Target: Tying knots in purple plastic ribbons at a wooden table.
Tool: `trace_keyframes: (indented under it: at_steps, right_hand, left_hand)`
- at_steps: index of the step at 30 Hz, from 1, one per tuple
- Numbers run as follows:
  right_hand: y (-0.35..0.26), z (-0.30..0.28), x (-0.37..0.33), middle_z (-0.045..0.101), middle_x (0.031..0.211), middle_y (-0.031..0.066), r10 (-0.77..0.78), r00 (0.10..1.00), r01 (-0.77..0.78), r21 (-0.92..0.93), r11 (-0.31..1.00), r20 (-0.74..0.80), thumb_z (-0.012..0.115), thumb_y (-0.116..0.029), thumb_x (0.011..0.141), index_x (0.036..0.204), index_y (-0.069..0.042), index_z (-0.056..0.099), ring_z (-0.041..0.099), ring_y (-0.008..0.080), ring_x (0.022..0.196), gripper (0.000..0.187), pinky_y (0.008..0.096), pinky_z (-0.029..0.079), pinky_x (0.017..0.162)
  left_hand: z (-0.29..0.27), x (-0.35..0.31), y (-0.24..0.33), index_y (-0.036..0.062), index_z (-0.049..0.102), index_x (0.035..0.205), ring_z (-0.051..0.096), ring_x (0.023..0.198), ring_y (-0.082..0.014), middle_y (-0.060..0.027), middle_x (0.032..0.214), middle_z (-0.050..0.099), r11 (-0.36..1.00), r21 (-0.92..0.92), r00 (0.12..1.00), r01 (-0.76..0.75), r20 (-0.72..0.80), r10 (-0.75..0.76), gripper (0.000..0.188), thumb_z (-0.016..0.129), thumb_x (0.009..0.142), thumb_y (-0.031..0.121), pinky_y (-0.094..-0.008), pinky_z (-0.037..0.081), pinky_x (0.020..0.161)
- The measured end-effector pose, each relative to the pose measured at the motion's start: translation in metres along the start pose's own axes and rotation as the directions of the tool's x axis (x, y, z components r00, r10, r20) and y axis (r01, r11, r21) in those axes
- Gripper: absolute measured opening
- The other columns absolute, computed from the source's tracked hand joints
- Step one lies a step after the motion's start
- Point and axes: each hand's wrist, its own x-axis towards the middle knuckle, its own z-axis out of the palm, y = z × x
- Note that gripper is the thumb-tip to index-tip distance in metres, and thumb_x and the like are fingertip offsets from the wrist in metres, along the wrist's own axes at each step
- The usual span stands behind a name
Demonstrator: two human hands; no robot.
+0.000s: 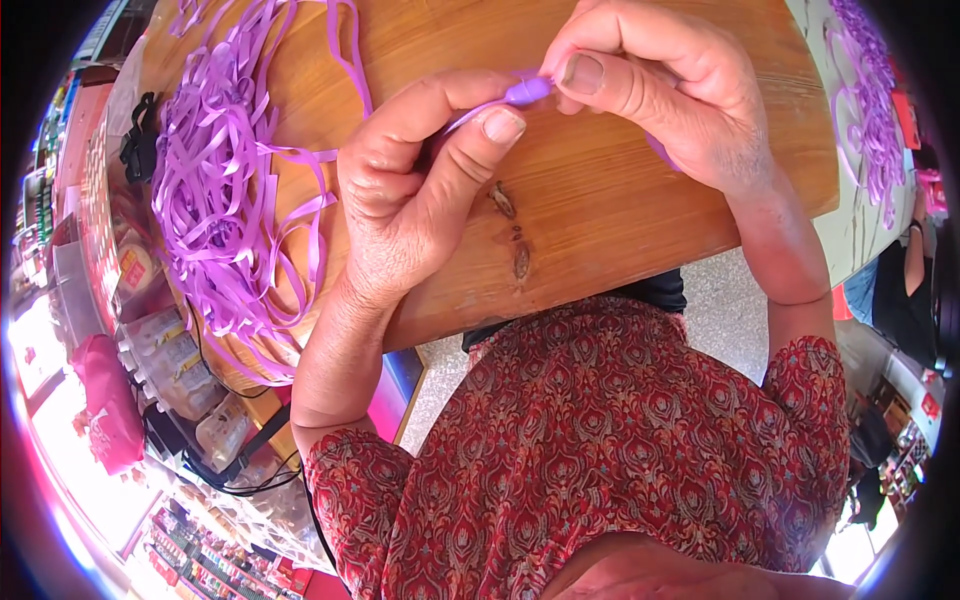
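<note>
Both hands are pinched narrow on one small purple piece (pixel 528 92), held just above the far part of the worktop (pixel 620 220). The left hand (pixel 420 180) grips its left end between thumb and forefinger; the right hand (pixel 670 100) has thumb and forefinger closed at its right end. The piece is smooth and rounded; whether it is a knot or a clasp, I cannot tell. A short stretch of purple ribbon (pixel 660 152) shows below the right hand.

The worktop is varnished wood with visible grain and two dark knots (pixel 520 258) in line. On its left lies one large tangled heap of flat, glossy purple ribbons (pixel 215 190), too interlaced to count, with loose loops trailing toward the left forearm. A second heap of purple ribbons (pixel 872 110) lies at the right, on a pale surface (pixel 850 235).

Beyond the left edge are clear plastic packets (pixel 175 350), one pink bag (pixel 105 405) and a round label (pixel 135 268) with red marking. The person's red shirt (pixel 620 420) has a repeating ornamental print.
</note>
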Motion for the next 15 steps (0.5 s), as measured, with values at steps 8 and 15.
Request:
trace_keyframes:
  at_steps: [8, 15]
  right_hand:
    - [-0.050, -0.003, 0.030, 0.062, 0.079, 0.0010, 0.918, 0.396, -0.896, 0.232, 0.378, 0.034, 0.061, -0.017, 0.092, 0.092, -0.002, 0.065, 0.058, 0.0085, 0.075, 0.015, 0.0205, 0.044, 0.067]
    - [-0.029, -0.004, 0.007, 0.064, 0.102, 0.0003, 0.740, 0.662, -0.746, -0.014, 0.666, -0.118, 0.065, -0.022, 0.086, 0.098, -0.012, 0.067, 0.055, 0.0193, 0.110, 0.016, 0.0478, 0.037, 0.097]
  left_hand:
    - [-0.003, -0.007, 0.001, 0.0004, 0.066, 0.100, 0.053, 0.074, -0.0048, -0.0002, 0.083, 0.065, 0.997, -0.051, 0.994, 0.066, -0.089, -0.070, 0.013, 0.062, 0.090, 0.008, -0.0189, 0.043, 0.070]
    - [-0.006, -0.004, -0.005, -0.0006, 0.066, 0.098, 0.058, 0.086, -0.0078, -0.0030, 0.092, 0.068, 0.981, -0.126, 0.984, 0.147, -0.082, -0.158, 0.013, 0.059, 0.093, 0.009, -0.0227, 0.045, 0.082]
